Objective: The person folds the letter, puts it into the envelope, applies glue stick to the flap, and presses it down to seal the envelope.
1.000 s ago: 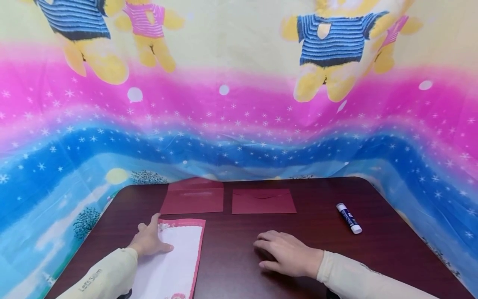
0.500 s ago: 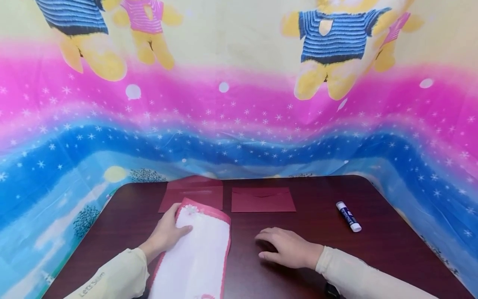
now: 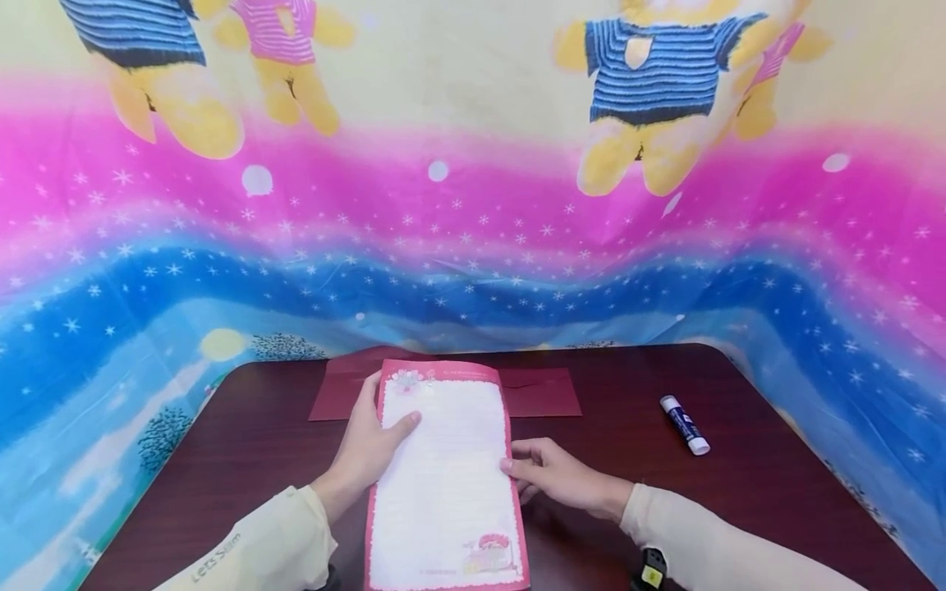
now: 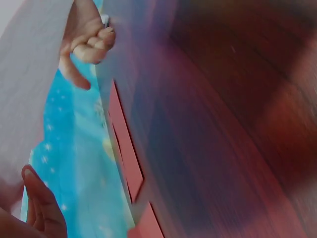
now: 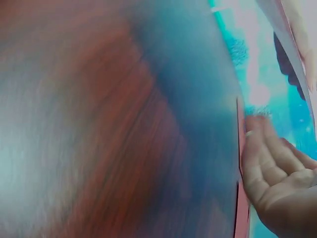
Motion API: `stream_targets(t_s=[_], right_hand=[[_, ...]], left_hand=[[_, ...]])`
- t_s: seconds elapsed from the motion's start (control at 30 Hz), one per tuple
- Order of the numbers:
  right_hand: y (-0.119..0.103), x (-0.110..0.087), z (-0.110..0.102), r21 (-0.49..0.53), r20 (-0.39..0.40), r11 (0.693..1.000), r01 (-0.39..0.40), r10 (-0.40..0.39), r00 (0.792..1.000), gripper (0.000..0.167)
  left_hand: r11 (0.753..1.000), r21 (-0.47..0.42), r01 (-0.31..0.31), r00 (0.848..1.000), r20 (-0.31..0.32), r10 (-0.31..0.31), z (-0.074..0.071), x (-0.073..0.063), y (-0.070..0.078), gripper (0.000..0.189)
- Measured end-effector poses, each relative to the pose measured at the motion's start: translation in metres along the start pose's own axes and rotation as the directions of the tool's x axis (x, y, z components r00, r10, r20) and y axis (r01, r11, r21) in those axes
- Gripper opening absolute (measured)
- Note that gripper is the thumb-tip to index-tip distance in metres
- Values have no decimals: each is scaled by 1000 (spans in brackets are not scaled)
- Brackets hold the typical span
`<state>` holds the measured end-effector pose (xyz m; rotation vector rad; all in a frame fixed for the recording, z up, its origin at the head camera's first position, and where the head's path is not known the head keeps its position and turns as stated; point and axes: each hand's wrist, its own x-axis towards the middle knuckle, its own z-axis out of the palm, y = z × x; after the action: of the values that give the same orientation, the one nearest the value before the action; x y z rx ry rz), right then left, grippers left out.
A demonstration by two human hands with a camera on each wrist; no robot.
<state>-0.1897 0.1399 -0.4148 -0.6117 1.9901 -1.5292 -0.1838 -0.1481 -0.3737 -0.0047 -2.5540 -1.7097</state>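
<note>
A sheet of letter paper point(image 3: 443, 460), white with a red border and a flower motif at its top left, is held up over the table. My left hand point(image 3: 373, 443) pinches its left edge, thumb across the front and fingers behind. At the opposite edge is my right hand point(image 3: 565, 476), fingers loosely bent, thumb tip right at the border. The right wrist view shows those right-hand fingers point(image 5: 270, 158) extended beside the sheet. Behind the paper lie two dark red envelopes, the left one point(image 3: 343, 394) with its flap raised and the right one point(image 3: 543, 394) with its flap down; the sheet partly hides both.
A glue stick point(image 3: 684, 425) with white ends lies on the right side of the dark wooden table point(image 3: 613, 435). A printed cloth point(image 3: 473, 205) with bears and snowflakes hangs round the table's back and sides.
My left hand has lifted the letter paper off the table and carried it right, to the middle, turning it more upright. My right hand has risen slightly to the paper's right edge.
</note>
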Motion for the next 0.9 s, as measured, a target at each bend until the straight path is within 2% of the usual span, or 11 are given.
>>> stream_targets(t_s=[0.17, 0.23, 0.33, 0.43, 0.6, 0.7, 0.8, 0.9], right_hand=[[-4, -5, 1, 93, -76, 996, 12, -5, 997, 37], [-5, -8, -1, 113, -110, 993, 23, -10, 994, 36], [-6, -13, -6, 138, -153, 990, 23, -2, 988, 40], [-6, -16, -10, 154, -184, 988, 8, 21, 983, 42], [-4, -21, -16, 190, -201, 982, -15, 54, 978, 47], [-5, -23, -19, 227, -211, 974, -16, 66, 975, 50], [-6, -24, -22, 282, -208, 959, -9, 70, 976, 52], [-7, -26, -26, 364, -183, 931, -12, 84, 980, 49]], left_hand=[[996, -75, 40, 999, -4, -41, 13, -6, 8, 75], [992, -106, 75, 997, 33, -72, 17, -9, 8, 68], [982, -146, 117, 986, 135, -97, 20, -15, 6, 50], [975, -180, 129, 966, 247, -82, 21, -19, 1, 36], [969, -221, 108, 926, 377, -17, 19, -18, -4, 40], [963, -247, 108, 904, 427, 9, 16, -16, -4, 45], [950, -289, 120, 890, 455, 26, 14, -16, -5, 47], [930, -335, 152, 878, 478, 28, 12, -16, -5, 46]])
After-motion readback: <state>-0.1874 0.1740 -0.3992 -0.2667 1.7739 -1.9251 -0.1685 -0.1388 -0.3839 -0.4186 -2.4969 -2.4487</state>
